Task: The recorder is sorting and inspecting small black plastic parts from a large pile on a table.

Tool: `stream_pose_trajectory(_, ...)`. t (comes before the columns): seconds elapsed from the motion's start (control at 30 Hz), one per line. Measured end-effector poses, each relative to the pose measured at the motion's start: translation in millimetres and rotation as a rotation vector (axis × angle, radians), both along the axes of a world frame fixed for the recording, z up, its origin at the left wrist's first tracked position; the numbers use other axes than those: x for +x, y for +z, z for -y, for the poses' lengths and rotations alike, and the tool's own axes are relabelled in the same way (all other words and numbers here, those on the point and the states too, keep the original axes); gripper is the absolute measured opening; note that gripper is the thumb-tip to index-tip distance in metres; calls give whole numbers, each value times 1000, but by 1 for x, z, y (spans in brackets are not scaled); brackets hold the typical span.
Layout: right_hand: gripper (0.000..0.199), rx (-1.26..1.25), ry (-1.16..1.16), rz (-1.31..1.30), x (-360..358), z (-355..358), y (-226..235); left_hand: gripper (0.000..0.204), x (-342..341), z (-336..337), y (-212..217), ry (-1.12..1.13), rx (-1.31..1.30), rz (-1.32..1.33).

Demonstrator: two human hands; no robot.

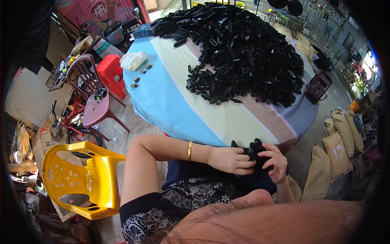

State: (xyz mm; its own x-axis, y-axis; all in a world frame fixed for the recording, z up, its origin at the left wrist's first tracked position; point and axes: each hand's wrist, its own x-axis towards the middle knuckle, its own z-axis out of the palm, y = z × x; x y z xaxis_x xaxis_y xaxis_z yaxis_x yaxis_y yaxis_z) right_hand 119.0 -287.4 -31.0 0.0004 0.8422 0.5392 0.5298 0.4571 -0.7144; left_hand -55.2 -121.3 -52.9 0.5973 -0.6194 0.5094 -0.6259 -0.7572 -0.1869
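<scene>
In front of my body, at the near edge of the table, both hands work on small black toothed plastic pieces (256, 147). My left hand (231, 160), with a gold bangle on its wrist, has its fingers curled round part of them. From the other side, the fingertips of my right hand (276, 163) pinch the same dark cluster. Its exact shape is hard to make out. A large heap of black plastic pieces (243, 53), some long, some short and toothed, covers the far and right part of the table.
A striped cloth (162, 93) covers the table. On it lie a white plastic bag (133, 61), several small brown pieces (143, 71) and a blue box (143, 31). A phone (318, 87) leans at the right edge. Chairs (101, 179) stand left, stuffed sacks (337, 150) right.
</scene>
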Motion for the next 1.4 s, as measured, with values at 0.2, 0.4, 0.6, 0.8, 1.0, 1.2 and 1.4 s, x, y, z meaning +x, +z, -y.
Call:
stream_pose_trajectory(0.2, 12, -38, -157, -83, 3, -36, 16, 29, 6, 5, -7, -353, -77, -235)
stream_pose_trajectory(0.4, 48, 263, -49, 804, -54, -192, 38, 24, -7, -3, 19, -342, -160, 8)
stream_pose_trajectory(0.6, 34, 182, -48, 955, -56, -276, 1, 21, -23, -43, 46, -28, -175, 115)
stream_pose_trajectory(0.8, 13, 306, -221, 1098, 24, -244, 8, 18, -7, -121, 52, 498, -524, 56)
stream_pose_trajectory(1.0, 17, 331, -442, 1202, 70, -238, 15, 17, 49, -184, 46, 744, -482, 121)
stream_pose_trajectory(1.2, 16, 340, -694, 862, 114, -258, 30, 34, 120, -210, 44, 649, -395, 111)
stream_pose_trajectory(1.4, 16, 400, -735, 590, 141, -274, 30, 47, 177, -221, 51, 738, -515, 132)
